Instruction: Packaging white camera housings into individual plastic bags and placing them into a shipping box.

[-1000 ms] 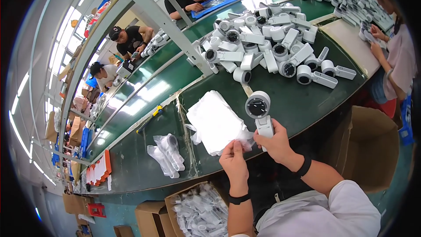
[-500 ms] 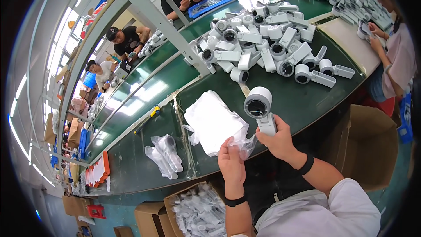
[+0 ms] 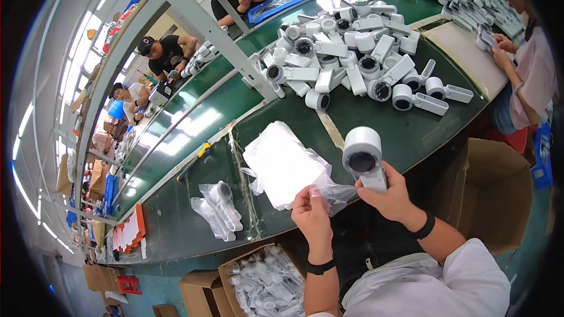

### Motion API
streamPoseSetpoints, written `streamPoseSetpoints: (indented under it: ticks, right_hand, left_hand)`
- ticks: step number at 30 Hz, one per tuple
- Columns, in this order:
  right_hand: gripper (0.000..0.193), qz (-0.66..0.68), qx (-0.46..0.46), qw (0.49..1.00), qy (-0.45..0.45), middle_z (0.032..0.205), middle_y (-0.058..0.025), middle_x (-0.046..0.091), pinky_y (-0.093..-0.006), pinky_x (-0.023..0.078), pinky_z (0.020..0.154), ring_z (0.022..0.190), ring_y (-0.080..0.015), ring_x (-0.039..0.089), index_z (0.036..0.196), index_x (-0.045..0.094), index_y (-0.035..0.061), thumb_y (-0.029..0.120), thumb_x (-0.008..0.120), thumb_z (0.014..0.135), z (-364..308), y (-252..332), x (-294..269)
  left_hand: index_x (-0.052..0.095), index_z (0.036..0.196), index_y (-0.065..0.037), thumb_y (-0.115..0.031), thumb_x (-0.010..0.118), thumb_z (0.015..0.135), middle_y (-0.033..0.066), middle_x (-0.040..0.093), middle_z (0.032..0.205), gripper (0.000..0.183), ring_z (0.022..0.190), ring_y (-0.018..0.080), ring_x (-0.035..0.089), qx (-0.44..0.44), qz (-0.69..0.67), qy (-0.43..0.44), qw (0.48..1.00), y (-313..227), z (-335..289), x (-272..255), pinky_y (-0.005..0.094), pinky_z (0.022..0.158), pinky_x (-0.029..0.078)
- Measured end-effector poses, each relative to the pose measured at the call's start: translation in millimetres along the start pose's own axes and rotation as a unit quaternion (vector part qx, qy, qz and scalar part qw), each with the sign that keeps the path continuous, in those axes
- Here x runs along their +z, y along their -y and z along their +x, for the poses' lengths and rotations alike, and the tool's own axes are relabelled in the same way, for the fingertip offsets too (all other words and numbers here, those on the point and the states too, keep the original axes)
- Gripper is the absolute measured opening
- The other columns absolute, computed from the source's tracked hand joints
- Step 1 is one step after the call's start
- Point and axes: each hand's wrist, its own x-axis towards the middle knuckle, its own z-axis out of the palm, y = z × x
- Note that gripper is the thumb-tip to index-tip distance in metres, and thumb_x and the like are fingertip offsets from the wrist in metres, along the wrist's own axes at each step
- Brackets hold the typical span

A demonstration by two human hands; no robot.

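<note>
My right hand (image 3: 392,198) is wrapped round the handle of a white handheld fan (image 3: 361,144), its round head with a dark centre pointing up and away from me. My left hand (image 3: 312,217) pinches the edge of a clear plastic bag (image 3: 336,192) at the near right corner of a stack of white plastic bags (image 3: 282,164). The bag's loose end lies just below and left of the fan, reaching toward my right fingers; whether they touch it I cannot tell. To the left on the table rest a couple of bagged fans (image 3: 217,208).
A large heap of white fans (image 3: 352,53) covers the table's far side. A yellow-and-black cutter (image 3: 197,158) lies at left. Below the edge stand a box of bagged fans (image 3: 267,282) and an open cardboard box (image 3: 493,199). Co-workers sit across and at right.
The fan has moved slightly right and its head has turned, so its dark front shows less. My left hand has shifted a little right, still pinching the bag's edge.
</note>
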Motion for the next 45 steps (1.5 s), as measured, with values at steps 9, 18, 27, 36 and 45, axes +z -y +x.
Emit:
streamPoseSetpoints:
  ticks: [9,18,27,36,45]
  right_hand:
    - [0.092,-0.18,0.12,0.886,0.41,0.094,-0.0137,0.07,-0.0307,0.051,0.073,0.077,-0.0185,0.066,0.153,0.011,0.0072,0.017,0.07,0.082,16.2,47.8,-57.6]
    - [0.058,-0.199,0.163,0.875,0.411,0.088,-0.0037,0.065,-0.0274,0.049,0.068,0.069,-0.0119,0.058,0.145,0.044,0.0192,0.021,0.063,0.09,29.2,18.9,-43.2]
    - [0.054,-0.144,0.152,0.949,0.238,0.089,-0.0015,0.062,-0.0235,0.048,0.061,0.066,-0.0085,0.054,0.141,0.048,0.0155,0.017,0.062,0.089,2.3,3.3,-18.9]
    - [0.059,0.016,0.263,0.951,0.162,0.085,-0.004,0.061,-0.0225,0.046,0.049,0.06,-0.0079,0.055,0.147,0.034,0.0085,0.02,0.059,0.095,1.3,-4.7,-5.1]
    - [0.052,0.16,0.208,0.963,0.055,0.095,-0.0087,0.064,-0.0263,0.052,0.055,0.069,-0.0127,0.062,0.141,0.036,0.0026,0.013,0.057,0.095,2.2,-24.1,2.3]
  left_hand:
    - [0.064,0.104,0.006,-0.002,0.062,0.091,0.004,0.065,0.087,0.015,0.072,0.005,0.056,0.023,0.039,0.055,0.998,1.6,5.9,1.4,0.0178,0.061,0.043]
    - [0.067,0.101,0.004,-0.005,0.067,0.09,0.003,0.066,0.081,0.014,0.071,0.0076,0.059,-0.02,0.062,0.125,0.99,-6.2,12.0,-20.0,0.0206,0.063,0.046]
    - [0.067,0.097,0.002,0.001,0.068,0.085,0.005,0.062,0.089,0.012,0.076,0.0108,0.059,0.258,0.276,0.06,0.924,-13.6,-2.5,-9.8,0.0233,0.066,0.047]
    - [0.067,0.092,0.0,0.005,0.068,0.078,0.0115,0.061,0.087,0.015,0.076,0.0274,0.061,0.464,0.402,0.117,0.781,-1.5,-9.5,2.0,0.0306,0.065,0.05]
    - [0.066,0.093,0.001,0.006,0.066,0.082,0.0126,0.063,0.09,0.012,0.073,0.0242,0.064,0.261,0.235,0.265,0.898,13.8,-31.9,-5.6,0.0297,0.064,0.052]
